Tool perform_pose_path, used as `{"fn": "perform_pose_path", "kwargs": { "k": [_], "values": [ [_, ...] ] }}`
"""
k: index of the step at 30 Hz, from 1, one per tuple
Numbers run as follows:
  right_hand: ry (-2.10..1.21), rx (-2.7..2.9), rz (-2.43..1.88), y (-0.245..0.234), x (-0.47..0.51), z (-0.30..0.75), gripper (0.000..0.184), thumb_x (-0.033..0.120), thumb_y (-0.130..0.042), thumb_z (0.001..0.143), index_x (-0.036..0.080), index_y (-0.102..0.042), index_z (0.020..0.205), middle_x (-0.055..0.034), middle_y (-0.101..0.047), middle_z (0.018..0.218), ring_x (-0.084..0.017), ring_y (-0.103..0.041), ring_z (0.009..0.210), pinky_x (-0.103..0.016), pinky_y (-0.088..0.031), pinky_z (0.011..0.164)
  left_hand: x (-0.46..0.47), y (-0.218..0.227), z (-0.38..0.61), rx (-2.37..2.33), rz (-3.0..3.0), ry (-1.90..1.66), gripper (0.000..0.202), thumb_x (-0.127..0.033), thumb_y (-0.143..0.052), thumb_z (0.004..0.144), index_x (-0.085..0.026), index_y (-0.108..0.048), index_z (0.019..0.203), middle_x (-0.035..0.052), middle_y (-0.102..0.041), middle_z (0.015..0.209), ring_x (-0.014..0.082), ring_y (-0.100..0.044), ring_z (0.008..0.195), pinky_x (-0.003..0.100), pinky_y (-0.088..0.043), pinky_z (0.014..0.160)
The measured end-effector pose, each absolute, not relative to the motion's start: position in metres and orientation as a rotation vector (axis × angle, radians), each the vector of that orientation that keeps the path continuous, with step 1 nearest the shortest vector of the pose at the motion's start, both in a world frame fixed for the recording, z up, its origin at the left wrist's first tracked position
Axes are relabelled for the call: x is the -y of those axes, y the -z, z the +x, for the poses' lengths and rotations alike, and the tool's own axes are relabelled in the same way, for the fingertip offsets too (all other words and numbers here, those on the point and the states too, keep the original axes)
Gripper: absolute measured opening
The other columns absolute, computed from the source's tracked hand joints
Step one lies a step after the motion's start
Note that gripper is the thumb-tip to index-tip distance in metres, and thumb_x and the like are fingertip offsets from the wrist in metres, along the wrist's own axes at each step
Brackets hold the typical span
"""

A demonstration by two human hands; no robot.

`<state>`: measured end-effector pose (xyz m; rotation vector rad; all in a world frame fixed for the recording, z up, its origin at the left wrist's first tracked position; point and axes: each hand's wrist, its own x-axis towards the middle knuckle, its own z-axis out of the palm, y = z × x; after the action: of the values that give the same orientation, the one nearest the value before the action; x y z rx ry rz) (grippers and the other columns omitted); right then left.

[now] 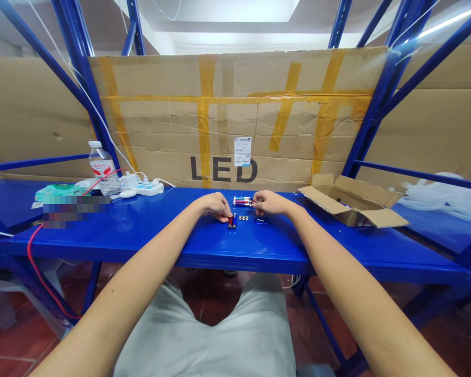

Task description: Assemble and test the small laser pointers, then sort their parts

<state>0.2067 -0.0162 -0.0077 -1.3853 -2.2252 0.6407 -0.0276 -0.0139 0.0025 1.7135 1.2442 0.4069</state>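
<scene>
My left hand (217, 206) is closed, its fingertips at the upper end of a short red metal tube (230, 223). A blue metal tube (234, 222) lies right beside the red one. My right hand (266, 203) has its fingers pinched at the right ends of a stack of thin coloured metal tubes (242, 201); what sits in the pinch is too small to make out. Between the hands lie several small silver round pieces (243, 218), perhaps button cells. Below my right hand is a small dark blue item with a bright edge (260, 221).
An open cardboard box (347, 201) stands to the right on the blue table (149, 230). At left are a water bottle (104, 170), a white power strip (149, 187), a green packet (58, 192) and a red cable (30, 251). A large cardboard panel (160, 136) closes off the back.
</scene>
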Motion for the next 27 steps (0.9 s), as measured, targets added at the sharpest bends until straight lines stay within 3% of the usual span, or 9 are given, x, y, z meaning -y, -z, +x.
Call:
{"fn": "perform_pose_path", "kwargs": {
  "k": [7, 14, 27],
  "values": [
    [-0.697, 2.181, -1.314, 0.004, 0.019, 0.202, 0.014, 0.028, -0.061, 0.086, 0.019, -0.054, 0.078, -0.0031, -0.069, 0.066, -0.015, -0.062, 0.057, -0.025, -0.047, 0.055, 0.009, -0.004, -0.028, -1.322, 2.003, -0.602, 0.013, -0.025, -0.074, 0.069, -0.013, -0.068, 0.07, 0.0028, -0.064, 0.057, 0.0134, -0.058, 0.055, 0.028, -0.049, 0.06],
    [-0.958, 2.094, -1.056, 0.003, 0.026, 0.189, 0.02, 0.034, -0.063, 0.086, 0.018, -0.052, 0.08, -0.0015, -0.067, 0.063, -0.013, -0.06, 0.054, -0.023, -0.046, 0.051, 0.014, 0.009, -0.005, -0.797, 2.346, -1.005, 0.025, -0.032, -0.065, 0.08, -0.013, -0.063, 0.096, 0.0057, -0.069, 0.088, 0.0143, -0.063, 0.082, 0.027, -0.049, 0.077],
    [-0.904, 1.86, -0.847, 0.004, 0.022, 0.186, 0.033, 0.039, -0.069, 0.08, 0.021, -0.044, 0.091, 0.0014, -0.067, 0.063, -0.013, -0.06, 0.05, -0.022, -0.043, 0.044, 0.007, 0.011, -0.004, -0.96, 2.181, -1.165, 0.013, -0.025, -0.064, 0.079, -0.016, -0.056, 0.079, 0.0006, -0.065, 0.068, 0.0125, -0.061, 0.067, 0.025, -0.046, 0.065]
  ]
}}
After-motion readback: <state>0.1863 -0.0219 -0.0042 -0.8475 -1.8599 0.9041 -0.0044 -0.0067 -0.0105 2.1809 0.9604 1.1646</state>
